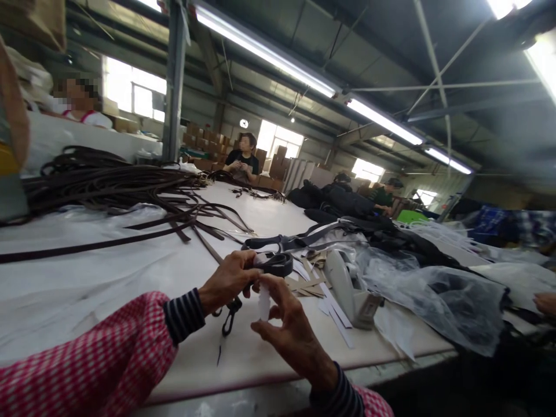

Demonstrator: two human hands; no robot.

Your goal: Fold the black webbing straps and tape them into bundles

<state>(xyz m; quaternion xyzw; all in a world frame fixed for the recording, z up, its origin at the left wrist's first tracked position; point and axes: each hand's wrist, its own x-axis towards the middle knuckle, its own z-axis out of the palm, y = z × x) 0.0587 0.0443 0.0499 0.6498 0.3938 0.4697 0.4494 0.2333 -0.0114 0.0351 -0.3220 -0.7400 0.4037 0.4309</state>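
Note:
My left hand (228, 279) is closed on a folded dark strap (281, 264), whose looped end sticks out to the right past the fingertips. Below that hand dangles a black snap hook (229, 322). Right beside it, my right hand (292, 317) pinches a white strip (264, 304) between thumb and fingers. The strip hangs down close under the strap bundle; whether it is wrapped around the strap is hidden by the fingers.
A grey-white tape dispenser (347, 284) stands right of my hands beside cardboard and paper strips (310, 284). Dark straps (108, 179) pile up at the left. Clear plastic bags (438, 295) and black goods (347, 202) lie right. A co-worker (243, 159) is across the table.

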